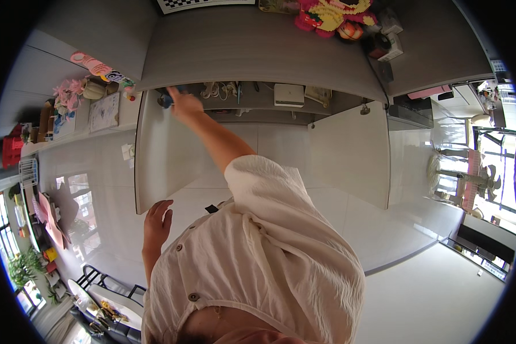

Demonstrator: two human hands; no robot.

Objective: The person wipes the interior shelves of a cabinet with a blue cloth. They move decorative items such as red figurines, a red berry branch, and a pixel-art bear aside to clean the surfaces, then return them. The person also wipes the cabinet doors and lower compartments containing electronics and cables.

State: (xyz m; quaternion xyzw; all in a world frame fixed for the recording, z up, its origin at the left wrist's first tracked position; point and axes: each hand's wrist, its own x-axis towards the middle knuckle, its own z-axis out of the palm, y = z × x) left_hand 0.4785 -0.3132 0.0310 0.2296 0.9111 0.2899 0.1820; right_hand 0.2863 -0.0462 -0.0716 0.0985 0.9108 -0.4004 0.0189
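My right hand (pixel 186 107) reaches up and left into the open cabinet, beside the inner top corner of the left door. Its fingers are closed around a soft-looking blue thing (pixel 166 101), partly hidden and too blurred to name exactly. The white left cabinet door (pixel 160 155) is swung out toward me. Lower down, my left hand (pixel 157 222) hangs by the bottom corner of this door with nothing in it, fingers loosely apart.
Inside the cabinet, a white box (pixel 289 95) and coiled white cables (pixel 211 90) lie on a shelf. The right door (pixel 352 152) also stands open. Above is a grey counter (pixel 258 54) with a pink and yellow block-built figure (pixel 332 14). A side shelf holds pink flowers (pixel 69 94).
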